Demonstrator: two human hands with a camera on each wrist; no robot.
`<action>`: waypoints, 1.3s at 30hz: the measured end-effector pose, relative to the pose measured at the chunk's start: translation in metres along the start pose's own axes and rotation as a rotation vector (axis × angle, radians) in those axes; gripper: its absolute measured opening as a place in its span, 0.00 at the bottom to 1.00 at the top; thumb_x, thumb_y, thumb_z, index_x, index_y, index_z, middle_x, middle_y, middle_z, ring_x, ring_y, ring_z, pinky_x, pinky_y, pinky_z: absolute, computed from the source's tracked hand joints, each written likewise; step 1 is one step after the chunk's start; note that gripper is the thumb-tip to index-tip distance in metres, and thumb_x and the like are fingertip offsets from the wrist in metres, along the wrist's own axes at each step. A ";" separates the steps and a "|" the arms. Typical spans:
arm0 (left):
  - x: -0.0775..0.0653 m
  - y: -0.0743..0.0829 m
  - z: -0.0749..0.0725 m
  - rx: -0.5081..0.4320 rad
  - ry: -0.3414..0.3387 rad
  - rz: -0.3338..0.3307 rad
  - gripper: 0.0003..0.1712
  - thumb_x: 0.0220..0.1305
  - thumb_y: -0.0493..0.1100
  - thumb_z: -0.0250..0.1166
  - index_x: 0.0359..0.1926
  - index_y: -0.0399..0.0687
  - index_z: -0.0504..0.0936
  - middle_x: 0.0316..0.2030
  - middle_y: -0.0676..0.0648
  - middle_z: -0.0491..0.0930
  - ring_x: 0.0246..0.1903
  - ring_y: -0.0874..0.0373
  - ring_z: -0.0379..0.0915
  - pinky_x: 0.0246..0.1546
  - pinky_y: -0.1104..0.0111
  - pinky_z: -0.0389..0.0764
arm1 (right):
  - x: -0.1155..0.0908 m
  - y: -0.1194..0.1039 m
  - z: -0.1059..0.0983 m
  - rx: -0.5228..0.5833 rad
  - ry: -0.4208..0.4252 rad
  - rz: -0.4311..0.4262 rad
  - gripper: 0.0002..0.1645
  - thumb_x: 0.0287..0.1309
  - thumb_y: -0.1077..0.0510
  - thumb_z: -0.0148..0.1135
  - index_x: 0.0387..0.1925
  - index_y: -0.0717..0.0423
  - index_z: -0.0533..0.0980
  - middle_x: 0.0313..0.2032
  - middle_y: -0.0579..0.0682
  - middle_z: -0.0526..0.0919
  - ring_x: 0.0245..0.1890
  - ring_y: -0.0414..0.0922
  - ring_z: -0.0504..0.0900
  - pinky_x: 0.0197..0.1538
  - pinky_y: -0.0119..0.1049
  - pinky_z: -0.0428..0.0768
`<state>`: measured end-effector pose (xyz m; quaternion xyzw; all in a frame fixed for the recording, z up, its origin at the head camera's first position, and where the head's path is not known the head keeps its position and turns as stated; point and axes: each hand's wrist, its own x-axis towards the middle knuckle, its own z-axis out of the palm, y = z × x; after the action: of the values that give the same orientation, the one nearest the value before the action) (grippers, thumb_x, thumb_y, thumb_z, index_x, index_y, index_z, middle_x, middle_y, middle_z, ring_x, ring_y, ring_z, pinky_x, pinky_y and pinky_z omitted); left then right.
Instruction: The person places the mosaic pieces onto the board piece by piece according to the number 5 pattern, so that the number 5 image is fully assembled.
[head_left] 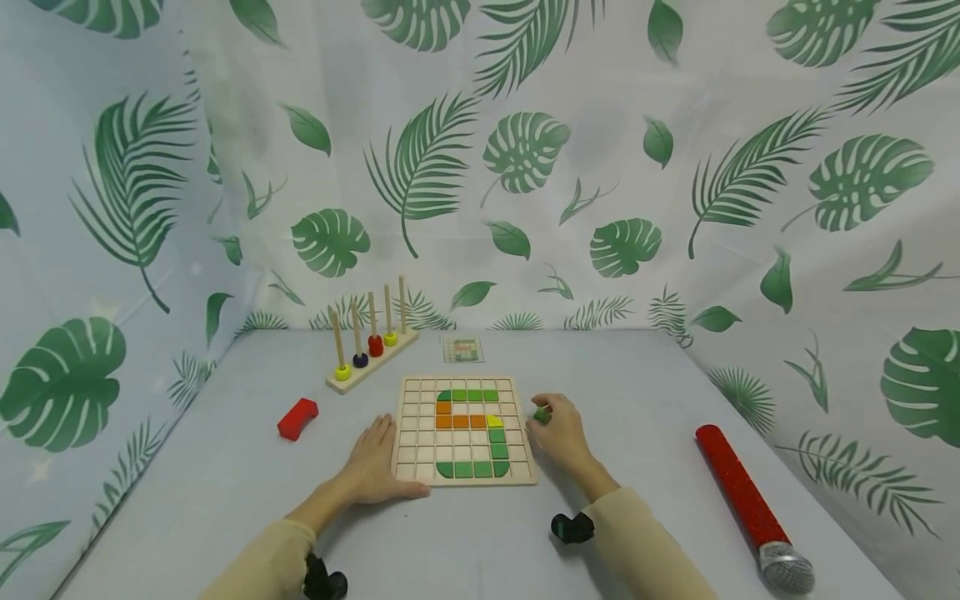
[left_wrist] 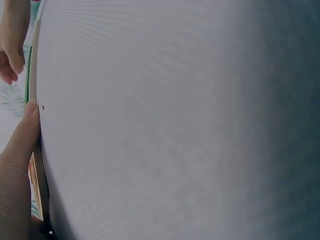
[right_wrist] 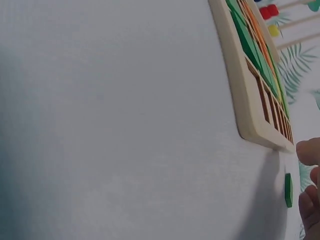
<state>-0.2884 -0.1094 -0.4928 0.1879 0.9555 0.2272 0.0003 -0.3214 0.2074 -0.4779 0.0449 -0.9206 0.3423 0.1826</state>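
Note:
A wooden grid board (head_left: pixel 457 487) lies flat with green, orange and yellow tiles set in its squares. Along its left edge my left hand (head_left: pixel 371 468) rests with straight fingers, the thumb lying at the front edge. The thumb (left_wrist: pixel 25 132) also shows by the rim in the left wrist view. Right of the board, my right hand (head_left: pixel 561 433) hovers with loosely bent fingers over a green tile (head_left: pixel 542 414). In the right wrist view the green tile (right_wrist: pixel 288 190) shows on the table, a small gap below the fingertips.
A peg stand (head_left: pixel 375 360) with colored beads stands behind the board at left, beside a small pattern card (head_left: pixel 463 348). A red arch block (head_left: pixel 297 418) lies at left. At far right lies a red microphone (head_left: pixel 750 500).

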 end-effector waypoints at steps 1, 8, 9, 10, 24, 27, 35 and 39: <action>0.000 0.000 0.000 0.000 -0.001 0.000 0.73 0.30 0.78 0.59 0.65 0.31 0.46 0.65 0.34 0.44 0.65 0.43 0.35 0.63 0.52 0.43 | 0.001 0.002 -0.001 0.000 0.007 0.012 0.22 0.41 0.64 0.66 0.43 0.62 0.74 0.40 0.53 0.75 0.41 0.49 0.72 0.43 0.40 0.73; 0.000 0.000 0.000 -0.004 0.002 0.006 0.72 0.30 0.78 0.60 0.65 0.31 0.47 0.65 0.34 0.45 0.65 0.43 0.36 0.62 0.52 0.44 | 0.005 0.011 -0.009 0.000 0.028 0.126 0.23 0.41 0.64 0.65 0.45 0.64 0.73 0.41 0.56 0.75 0.40 0.50 0.72 0.41 0.41 0.74; 0.000 0.001 0.000 -0.003 0.001 0.006 0.72 0.30 0.78 0.60 0.65 0.31 0.47 0.65 0.34 0.44 0.65 0.43 0.36 0.63 0.52 0.43 | 0.005 0.012 -0.009 0.000 0.030 0.140 0.23 0.41 0.65 0.64 0.45 0.64 0.72 0.41 0.57 0.75 0.40 0.50 0.73 0.41 0.41 0.74; 0.000 0.001 0.000 -0.003 0.001 0.006 0.72 0.30 0.78 0.60 0.65 0.31 0.47 0.65 0.34 0.44 0.65 0.43 0.36 0.62 0.52 0.44 | 0.005 0.012 -0.010 0.001 0.028 0.154 0.23 0.42 0.66 0.63 0.45 0.64 0.72 0.41 0.57 0.75 0.40 0.50 0.73 0.41 0.41 0.74; -0.001 -0.001 0.005 -0.002 0.001 0.004 0.72 0.29 0.79 0.59 0.65 0.32 0.47 0.65 0.35 0.45 0.65 0.44 0.35 0.62 0.52 0.44 | 0.003 0.016 -0.005 0.002 -0.002 0.162 0.15 0.43 0.69 0.62 0.38 0.65 0.74 0.34 0.54 0.78 0.34 0.46 0.74 0.38 0.38 0.75; -0.001 0.000 0.003 -0.006 -0.005 -0.001 0.72 0.30 0.78 0.60 0.65 0.32 0.46 0.65 0.35 0.44 0.65 0.44 0.35 0.63 0.52 0.43 | 0.004 0.015 -0.006 0.000 -0.008 0.169 0.15 0.43 0.69 0.62 0.38 0.65 0.74 0.34 0.55 0.78 0.34 0.46 0.74 0.38 0.39 0.75; -0.001 0.002 -0.001 -0.014 -0.007 -0.009 0.72 0.30 0.77 0.61 0.65 0.31 0.46 0.65 0.35 0.44 0.65 0.43 0.35 0.63 0.52 0.42 | 0.007 0.012 -0.009 0.037 -0.024 0.160 0.17 0.44 0.68 0.61 0.40 0.63 0.73 0.36 0.53 0.78 0.38 0.47 0.75 0.41 0.39 0.76; -0.001 0.001 -0.001 -0.011 -0.008 -0.013 0.72 0.30 0.78 0.60 0.65 0.31 0.46 0.66 0.35 0.44 0.65 0.43 0.35 0.63 0.52 0.43 | 0.011 0.006 -0.006 0.087 -0.048 0.141 0.17 0.45 0.67 0.61 0.41 0.61 0.73 0.36 0.52 0.78 0.38 0.46 0.75 0.43 0.38 0.76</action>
<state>-0.2874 -0.1089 -0.4913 0.1825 0.9555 0.2318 0.0064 -0.3312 0.2164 -0.4727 -0.0038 -0.9098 0.3927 0.1339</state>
